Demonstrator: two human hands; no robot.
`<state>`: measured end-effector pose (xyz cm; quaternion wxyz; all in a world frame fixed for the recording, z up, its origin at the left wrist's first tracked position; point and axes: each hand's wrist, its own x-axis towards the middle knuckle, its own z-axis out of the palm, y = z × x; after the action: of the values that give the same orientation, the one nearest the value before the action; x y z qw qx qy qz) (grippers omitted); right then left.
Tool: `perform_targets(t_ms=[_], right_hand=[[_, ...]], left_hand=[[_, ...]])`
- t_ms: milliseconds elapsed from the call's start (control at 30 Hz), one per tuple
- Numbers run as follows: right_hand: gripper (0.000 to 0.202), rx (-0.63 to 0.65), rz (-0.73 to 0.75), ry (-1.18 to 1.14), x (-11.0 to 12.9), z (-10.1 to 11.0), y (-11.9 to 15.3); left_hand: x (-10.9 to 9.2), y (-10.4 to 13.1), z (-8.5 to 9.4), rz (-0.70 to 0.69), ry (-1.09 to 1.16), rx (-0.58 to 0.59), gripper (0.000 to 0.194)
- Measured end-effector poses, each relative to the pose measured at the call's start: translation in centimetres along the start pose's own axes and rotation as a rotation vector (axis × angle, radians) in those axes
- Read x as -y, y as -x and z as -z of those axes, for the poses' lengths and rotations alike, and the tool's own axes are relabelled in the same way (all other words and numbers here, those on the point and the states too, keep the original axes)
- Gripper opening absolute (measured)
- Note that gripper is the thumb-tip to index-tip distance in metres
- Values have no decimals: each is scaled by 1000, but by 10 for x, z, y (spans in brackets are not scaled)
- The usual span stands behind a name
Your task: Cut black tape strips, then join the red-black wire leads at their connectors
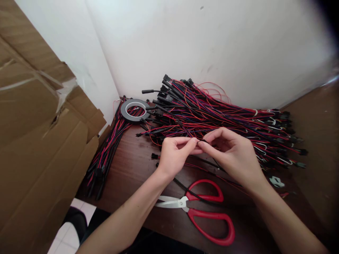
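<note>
My left hand (176, 153) and my right hand (233, 155) meet at the middle, in front of a large pile of red and black wires (209, 109). Thumb and fingers of the right hand pinch a small black piece (202, 141). The left hand's thumb and fingers are pressed together at the left end of that piece; what they grip is mostly hidden. Below the hands lie scissors (182, 203) with red handles, blades pointing left and slightly apart. A black cable (189, 189) crosses the scissors' upper handle.
A roll of black tape (127, 118) rests on a second wire bundle (109, 144) at the left. Large cardboard (45, 141) stands at the left edge. A small white clip (277, 181) lies right of my right hand. Behind the wires rises a white wall.
</note>
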<state>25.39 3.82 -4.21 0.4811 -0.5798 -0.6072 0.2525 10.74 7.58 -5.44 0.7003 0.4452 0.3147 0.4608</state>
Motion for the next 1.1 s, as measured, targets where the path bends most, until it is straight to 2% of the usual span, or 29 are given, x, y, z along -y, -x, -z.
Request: perform_targets(t_ms=[100,200,267,433,533,900,1100], right_hand=[[23,-37,17,0,-1,0,0],[43,-91,-5,-68,-4,0,-1],[49,-91,-33,-113,-6,0,-1],[38,8,-111,-241,-6,-2,1],[38,32,-92,-199,-3,-3,4],[11,-78,82,45,-2,-11,11],[10,-99,182,162,-3,-10,10]], left_hand=[[0,0,0,-4,-5,-11,30],[-1,0,0,-7,4,-25,28],[-2,0,0,-20,28,-37,27],[-7,1,0,-92,23,-45,20],[-7,1,1,-120,-33,-63,19],[-1,-1,2,-168,-32,-109,17],[0,1,-1,-157,53,-122,14]])
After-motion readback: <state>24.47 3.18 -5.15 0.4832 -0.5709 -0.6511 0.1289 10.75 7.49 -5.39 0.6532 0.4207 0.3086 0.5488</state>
